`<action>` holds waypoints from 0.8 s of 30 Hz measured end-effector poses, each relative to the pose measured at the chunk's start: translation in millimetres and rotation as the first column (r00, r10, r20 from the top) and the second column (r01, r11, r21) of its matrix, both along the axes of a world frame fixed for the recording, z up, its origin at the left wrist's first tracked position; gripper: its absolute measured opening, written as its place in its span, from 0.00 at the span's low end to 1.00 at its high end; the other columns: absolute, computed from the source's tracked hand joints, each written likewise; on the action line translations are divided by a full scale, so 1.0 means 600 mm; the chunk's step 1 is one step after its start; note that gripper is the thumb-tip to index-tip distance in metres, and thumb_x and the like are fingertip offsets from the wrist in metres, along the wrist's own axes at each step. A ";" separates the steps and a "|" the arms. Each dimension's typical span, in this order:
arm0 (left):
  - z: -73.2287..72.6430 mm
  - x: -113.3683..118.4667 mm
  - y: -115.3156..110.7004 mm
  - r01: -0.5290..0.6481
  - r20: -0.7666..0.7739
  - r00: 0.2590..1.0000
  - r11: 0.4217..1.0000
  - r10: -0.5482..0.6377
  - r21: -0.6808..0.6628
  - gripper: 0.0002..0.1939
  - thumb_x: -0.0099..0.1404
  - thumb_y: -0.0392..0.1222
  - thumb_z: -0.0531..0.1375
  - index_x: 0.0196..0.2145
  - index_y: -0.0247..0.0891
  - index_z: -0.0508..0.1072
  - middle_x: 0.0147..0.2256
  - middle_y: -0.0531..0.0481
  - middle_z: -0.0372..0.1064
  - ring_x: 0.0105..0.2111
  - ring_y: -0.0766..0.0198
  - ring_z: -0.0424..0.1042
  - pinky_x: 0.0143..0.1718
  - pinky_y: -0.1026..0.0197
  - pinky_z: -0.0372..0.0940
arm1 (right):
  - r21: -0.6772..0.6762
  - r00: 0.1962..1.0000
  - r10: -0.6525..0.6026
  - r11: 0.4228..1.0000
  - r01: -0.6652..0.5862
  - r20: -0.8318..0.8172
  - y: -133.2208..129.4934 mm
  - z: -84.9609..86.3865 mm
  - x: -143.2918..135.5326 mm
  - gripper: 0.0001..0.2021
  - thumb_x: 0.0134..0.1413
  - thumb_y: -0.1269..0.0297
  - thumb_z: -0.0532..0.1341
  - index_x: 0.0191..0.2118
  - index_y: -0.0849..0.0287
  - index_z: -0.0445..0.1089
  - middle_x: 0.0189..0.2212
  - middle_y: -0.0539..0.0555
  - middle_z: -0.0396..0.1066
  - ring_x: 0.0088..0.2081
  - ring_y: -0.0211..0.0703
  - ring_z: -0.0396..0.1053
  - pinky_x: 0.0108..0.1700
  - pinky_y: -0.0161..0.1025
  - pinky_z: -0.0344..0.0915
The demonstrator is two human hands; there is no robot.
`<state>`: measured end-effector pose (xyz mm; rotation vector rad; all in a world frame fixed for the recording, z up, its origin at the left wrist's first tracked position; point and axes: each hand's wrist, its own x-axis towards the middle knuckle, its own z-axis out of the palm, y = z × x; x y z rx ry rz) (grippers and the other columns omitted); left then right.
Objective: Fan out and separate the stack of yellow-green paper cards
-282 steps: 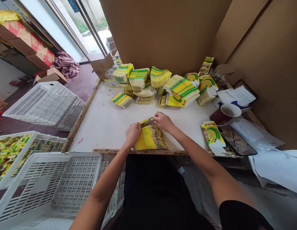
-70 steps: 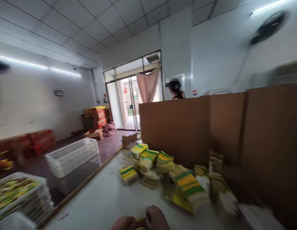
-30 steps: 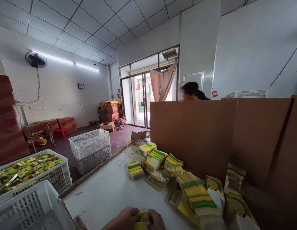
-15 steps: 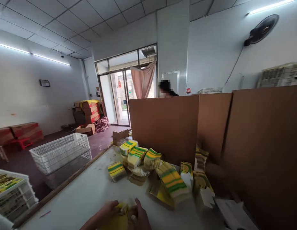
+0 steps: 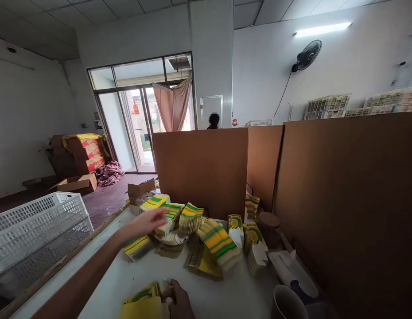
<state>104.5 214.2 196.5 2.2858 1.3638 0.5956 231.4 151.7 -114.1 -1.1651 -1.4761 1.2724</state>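
My left hand (image 5: 150, 221) is stretched forward over the stacks of yellow-and-green printed packets, its fingers extended and slightly blurred. Right beside the fingers are a striped packet stack (image 5: 172, 213) and another fanned stack (image 5: 190, 218); whether the fingertips touch them I cannot tell. Partly behind my left forearm lies a smaller packet stack (image 5: 138, 246). Close to the front edge of the view, my right hand (image 5: 180, 301) is closed on the right side of a yellow packet bundle (image 5: 142, 305), which the frame cuts off below.
A long leaning packet stack (image 5: 219, 243) and small yellow cartons (image 5: 254, 241) lie on the white table (image 5: 109, 283). Cardboard panels (image 5: 199, 173) wall off the back and right. A grey cup (image 5: 287, 303) stands front right. White crates (image 5: 40, 226) stand left on the floor.
My left hand has left the yellow bundle and moved forward over the packet stacks. My right hand stays on the bundle. The view has turned to the right.
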 end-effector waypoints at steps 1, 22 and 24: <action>0.052 0.027 0.008 0.050 0.054 0.997 0.997 -0.054 0.066 0.25 0.59 0.55 0.53 0.48 0.35 0.67 0.31 0.50 0.70 0.31 0.60 0.68 0.33 0.61 0.62 | -0.006 1.000 0.001 1.000 -0.001 0.000 -0.002 0.006 0.001 0.27 0.37 0.72 0.54 0.50 0.60 0.66 0.37 0.56 0.74 0.44 0.49 0.70 0.50 0.43 0.62; 0.148 0.178 0.016 0.221 0.126 0.963 0.965 -0.239 0.141 0.38 0.58 0.49 0.56 0.61 0.30 0.48 0.33 0.50 0.72 0.27 0.66 0.66 0.29 0.62 0.60 | -0.035 0.995 0.080 0.996 -0.078 0.064 -0.015 0.067 0.006 0.26 0.27 0.76 0.48 0.39 0.60 0.68 0.34 0.54 0.77 0.39 0.46 0.72 0.43 0.35 0.62; 0.141 0.179 0.016 0.225 0.121 0.963 0.965 -0.242 0.138 0.38 0.58 0.49 0.56 0.61 0.30 0.49 0.33 0.50 0.72 0.28 0.66 0.66 0.30 0.62 0.60 | -0.014 0.995 0.073 0.997 -0.072 0.071 -0.014 0.069 0.006 0.24 0.28 0.77 0.48 0.37 0.59 0.68 0.34 0.54 0.77 0.39 0.46 0.72 0.43 0.35 0.63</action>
